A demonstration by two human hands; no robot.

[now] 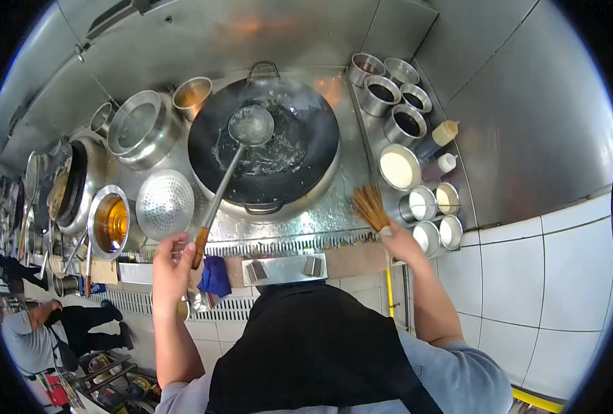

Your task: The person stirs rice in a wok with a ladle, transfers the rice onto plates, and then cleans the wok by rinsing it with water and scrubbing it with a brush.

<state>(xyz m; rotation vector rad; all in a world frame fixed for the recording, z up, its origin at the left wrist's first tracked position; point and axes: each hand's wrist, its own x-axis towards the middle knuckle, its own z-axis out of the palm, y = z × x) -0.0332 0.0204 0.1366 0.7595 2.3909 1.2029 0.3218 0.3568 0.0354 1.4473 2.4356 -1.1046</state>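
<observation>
My right hand [400, 243] grips a bamboo wok brush [370, 205], its bristles fanned out over the steel counter right of the wok. My left hand [172, 261] is at the wooden end of a ladle [228, 181], thumb and fingers apart, fingertips right beside the handle. The ladle's bowl lies in a large black wok [305, 181] holding some bubbling, steaming liquid, and its handle crosses the near left rim. Just beyond my left hand sits a perforated strainer [164, 205].
On the right stand several seasoning tins [408, 125] and squeeze bottles [446, 132]. A bowl of amber oil [116, 224], a steel pot [144, 131] and a copper-toned pot [193, 95] stand left. A blue cloth [214, 277] hangs at the front edge. Another person [41, 338] is at lower left.
</observation>
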